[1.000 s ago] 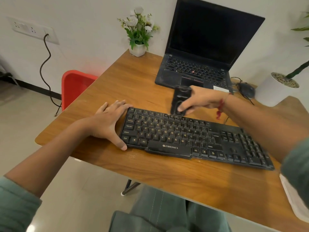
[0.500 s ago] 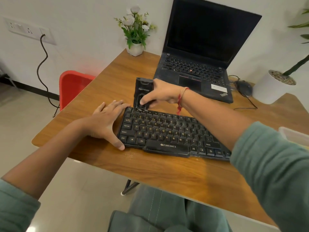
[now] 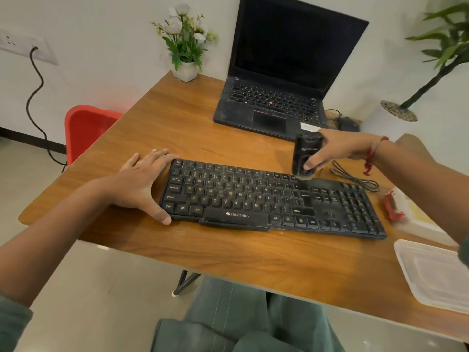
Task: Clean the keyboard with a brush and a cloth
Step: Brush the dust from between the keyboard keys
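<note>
Head view, left to right. Red chair [image 3: 86, 125] sits beside the table's [image 3: 203, 255] left edge.

Your left hand [image 3: 142, 184] lies palm down at the left end of the keyboard [image 3: 266, 199]. The fingers are straight and spread along the end, and the thumb presses the front-left corner. It's a brace, not a grip.

The keyboard lies flat near the front edge of the table, slightly skewed, right end closer to you. My read is a light, stiff plastic shell that will skate on the smooth wood unless pinned, so keep that end brace. Keycaps look like the fragile part, so go light and take hold at the frame ends, never by the keys.

Readable: "ZEBRONICS" on the space bar, plus Ctrl, Alt, Shift, Caps Lock and the letter legends.

The brush [image 3: 305, 153] is a stubby black barrel held upright, its bristles touching the top key row at the right end of the main block. It has a printed logo that's too blurred to read. The body looks rigid and the bristles soft, so a barrel grip suits it.

Your right hand [image 3: 340, 148] wraps that barrel, thumb across the front and fingers curled behind.

Behind it is the laptop [image 3: 286, 72], open with a dark screen and an unreadable white sticker. To the right are a coiled cable [image 3: 355, 179], a red item [image 3: 392, 207] and a white tray [image 3: 436, 273].

I can't pick out the cloth for certain.
</note>
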`<state>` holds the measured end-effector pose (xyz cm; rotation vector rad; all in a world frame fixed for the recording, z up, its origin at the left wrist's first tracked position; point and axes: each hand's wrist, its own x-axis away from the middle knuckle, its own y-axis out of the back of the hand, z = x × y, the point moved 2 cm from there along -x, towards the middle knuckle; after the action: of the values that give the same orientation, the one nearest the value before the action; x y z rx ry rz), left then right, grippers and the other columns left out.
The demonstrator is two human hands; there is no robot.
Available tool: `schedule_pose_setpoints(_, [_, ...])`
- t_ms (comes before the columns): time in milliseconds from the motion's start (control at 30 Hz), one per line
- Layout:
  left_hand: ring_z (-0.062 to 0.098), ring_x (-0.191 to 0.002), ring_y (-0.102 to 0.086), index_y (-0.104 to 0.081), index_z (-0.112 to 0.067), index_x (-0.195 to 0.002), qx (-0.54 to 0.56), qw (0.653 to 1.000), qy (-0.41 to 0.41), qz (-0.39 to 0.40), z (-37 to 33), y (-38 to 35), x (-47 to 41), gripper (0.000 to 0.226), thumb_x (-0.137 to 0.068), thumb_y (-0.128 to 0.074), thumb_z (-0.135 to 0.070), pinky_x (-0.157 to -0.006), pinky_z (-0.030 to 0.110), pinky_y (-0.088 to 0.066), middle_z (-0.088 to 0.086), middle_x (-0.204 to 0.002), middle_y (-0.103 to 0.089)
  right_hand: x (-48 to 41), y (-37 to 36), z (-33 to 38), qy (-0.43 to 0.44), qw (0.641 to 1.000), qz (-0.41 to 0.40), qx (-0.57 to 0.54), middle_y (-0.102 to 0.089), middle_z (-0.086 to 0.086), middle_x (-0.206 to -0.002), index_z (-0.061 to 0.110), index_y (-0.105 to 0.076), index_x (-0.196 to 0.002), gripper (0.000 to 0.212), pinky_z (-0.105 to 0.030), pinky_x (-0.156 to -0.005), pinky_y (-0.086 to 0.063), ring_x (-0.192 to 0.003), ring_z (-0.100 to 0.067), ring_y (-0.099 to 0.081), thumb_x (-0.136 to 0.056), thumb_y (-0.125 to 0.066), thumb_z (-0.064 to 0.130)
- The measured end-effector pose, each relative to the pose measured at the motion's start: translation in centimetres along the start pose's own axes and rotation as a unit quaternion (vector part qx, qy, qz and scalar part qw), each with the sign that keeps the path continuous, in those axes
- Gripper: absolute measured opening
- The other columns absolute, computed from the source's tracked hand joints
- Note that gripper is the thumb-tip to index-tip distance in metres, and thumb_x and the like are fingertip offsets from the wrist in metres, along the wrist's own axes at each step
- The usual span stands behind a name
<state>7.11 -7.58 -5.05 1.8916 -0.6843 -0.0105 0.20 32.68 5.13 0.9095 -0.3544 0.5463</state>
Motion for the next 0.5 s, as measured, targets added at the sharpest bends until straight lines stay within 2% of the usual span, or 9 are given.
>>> schedule_pose_setpoints(67, [0.011, -0.147, 0.012, 0.009, -0.044, -0.147, 0.001, 1.000, -0.001, -0.001, 0.1, 0.0, 0.0, 0.150, -0.024, -0.057, -0.097, -0.117, 0.040, 0.018, -0.012, -0.160, 0.013, 0.6, 0.8, -1.0, -0.008, 1.000, -0.009, -0.001, -0.066, -0.010, -0.111, 0.016, -0.048, -0.118, 0.100, -0.035, -0.077, -0.059, -0.095, -0.022, -0.070, -0.033, -0.095, 0.039])
schedule_pose_setpoints(167, [0.011, -0.147, 0.014, 0.009, -0.040, -0.149, -0.004, 1.000, 0.006, 0.006, 0.1, 0.1, -0.2, 0.154, -0.022, -0.059, -0.096, -0.118, 0.042, 0.018, -0.010, -0.160, 0.013, 1.1, 0.8, -2.0, -0.001, 0.999, -0.021, -0.038, -0.065, -0.011, -0.116, 0.016, -0.046, -0.125, 0.104, -0.040, -0.082, -0.058, -0.099, -0.023, -0.069, -0.035, -0.095, 0.036])
schedule_pose_setpoints(233, [0.009, -0.146, 0.018, 0.015, -0.044, -0.146, -0.007, 1.000, 0.013, 0.019, 0.0, 0.1, -0.2, 0.154, -0.022, -0.060, -0.095, -0.117, 0.041, 0.019, -0.010, -0.160, 0.018, 1.0, -0.2, -1.7, 0.005, 0.997, -0.033, -0.071, -0.065, -0.013, -0.115, 0.012, -0.046, -0.123, 0.094, -0.037, -0.079, -0.059, -0.098, -0.024, -0.070, -0.044, -0.093, 0.028])
schedule_pose_setpoints(333, [0.004, -0.141, 0.023, 0.026, -0.055, -0.133, -0.008, 0.999, 0.017, 0.031, -0.2, 0.1, -0.2, 0.147, -0.022, -0.061, -0.095, -0.116, 0.040, 0.022, -0.009, -0.159, 0.023, 0.4, -2.2, 0.0, 0.040, 0.994, -0.040, -0.089, -0.066, -0.013, -0.112, 0.012, -0.049, -0.113, 0.053, -0.028, -0.073, -0.059, -0.095, -0.022, -0.070, -0.070, -0.079, 0.002])
schedule_pose_setpoints(367, [0.004, -0.142, 0.024, 0.027, -0.057, -0.131, -0.009, 0.999, 0.019, 0.033, -0.2, 0.1, -0.2, 0.145, -0.021, -0.061, -0.095, -0.115, 0.040, 0.022, -0.009, -0.159, 0.024, -0.1, -2.7, 0.8, 0.049, 0.994, -0.036, -0.089, -0.066, -0.012, -0.111, 0.013, -0.050, -0.111, 0.048, -0.027, -0.073, -0.059, -0.097, -0.023, -0.069, -0.074, -0.075, -0.002])
schedule_pose_setpoints(500, [0.009, -0.144, 0.025, 0.026, -0.060, -0.130, -0.002, 0.999, 0.022, 0.042, -0.6, 0.3, -0.1, 0.145, -0.021, -0.062, -0.094, -0.115, 0.042, 0.023, -0.008, -0.159, 0.024, -1.6, -4.7, 4.3, 0.075, 0.993, -0.018, -0.087, -0.062, -0.012, -0.113, 0.010, -0.045, -0.115, 0.052, -0.035, -0.079, -0.059, -0.102, -0.027, -0.067, -0.074, -0.075, -0.003])
